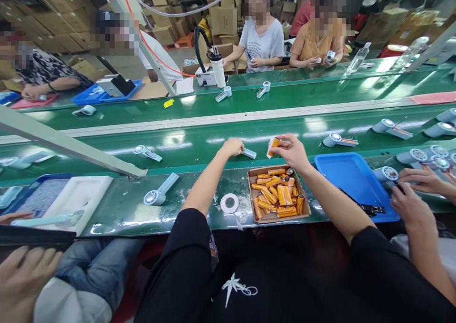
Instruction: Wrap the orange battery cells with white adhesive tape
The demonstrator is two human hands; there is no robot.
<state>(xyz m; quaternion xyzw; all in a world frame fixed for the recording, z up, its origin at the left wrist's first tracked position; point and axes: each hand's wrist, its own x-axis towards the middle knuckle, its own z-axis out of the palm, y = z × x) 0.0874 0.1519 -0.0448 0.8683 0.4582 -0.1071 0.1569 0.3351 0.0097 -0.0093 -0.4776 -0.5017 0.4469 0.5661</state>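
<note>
Over the green conveyor belt, my left hand [233,147] is closed on a light-blue handheld fan [250,154]; its handle part sticks out to the right and the rest is hidden by my fingers. My right hand [292,152] pinches an orange battery [273,147] that has a white patch on its left side. Below my right hand sits a cardboard tray [255,214] heaped with orange batteries [273,194]. A roll of white tape [229,203] lies flat on the bench left of that tray. Another light-blue fan [155,197] rests on the bench further left.
A blue tray [338,171] stands to the right, where a co-worker's hands [409,194] work on a fan. Several fans [415,155] crowd the right side. A white tray [85,199] and a slanted metal post [71,142] are at left. Co-workers sit across the belt.
</note>
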